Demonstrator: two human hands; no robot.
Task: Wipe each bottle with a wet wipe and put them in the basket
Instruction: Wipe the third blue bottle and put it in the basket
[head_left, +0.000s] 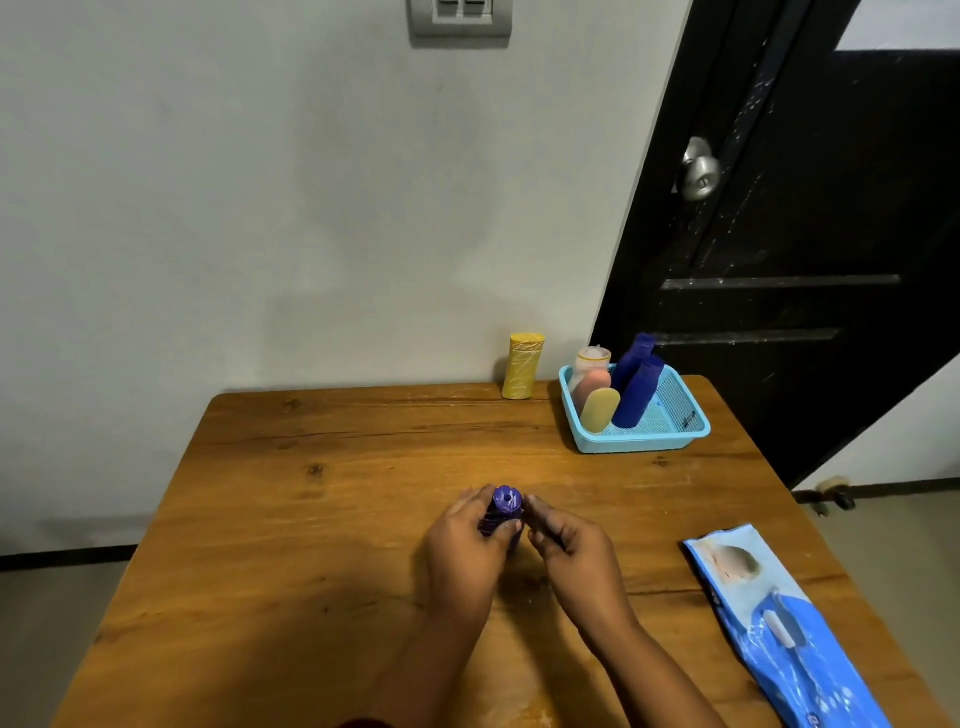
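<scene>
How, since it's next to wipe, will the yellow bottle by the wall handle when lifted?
Tall, narrow and upright, the yellow bottle probably tips if pushed. It looks plastic, so likely light and stiff, perhaps slippery when wet.

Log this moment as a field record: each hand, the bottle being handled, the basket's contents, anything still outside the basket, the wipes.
left hand: grips the purple bottle, cap end up, over the table
right hand: fingers curled beside the bottle; grip unclear
wipe: none discernible
basket: two blue bottles, pink bottle, small yellow bottle
outside basket: tall yellow bottle, standing by the wall
wipes pack: lying near the table's right edge
</scene>
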